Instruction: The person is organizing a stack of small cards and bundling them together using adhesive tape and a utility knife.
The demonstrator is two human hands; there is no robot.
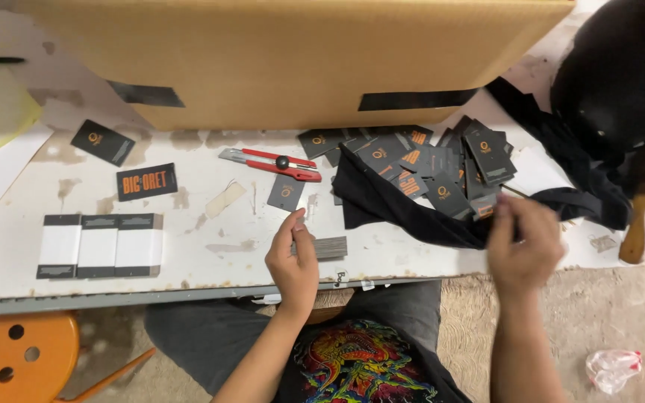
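The left hand [293, 257] is closed around a small stack of dark tags [326, 247]; the thumb and fingers pinch one end of the stack, and the rest of it sticks out to the side of the hand and lies on the white table [210, 257]; the right hand [522, 242] is blurry, with its fingers bunched together up at the top; it looks like it pinches a tag by the edge of the black cloth [412, 213], but I cannot tell for sure what it holds; right above the right hand, and a bit toward the left hand, is a big messy pile of dark tags with orange marks [442, 168]; the black cloth lies under that pile and runs down to touch the right hand; just above the left hand lies one dark tag alone [286, 192]; a little farther up from it is a red box cutter [270, 163]; far out to the side of the left hand, away from the right hand, stand three neat stacks with white faces [100, 245]; above those lie a dark card with orange letters [147, 182] and another dark tag [102, 142]; a big brown cardboard box [285, 52] sits at the back, well past both hands; an orange stool [16, 354] is low down, beside the left arm
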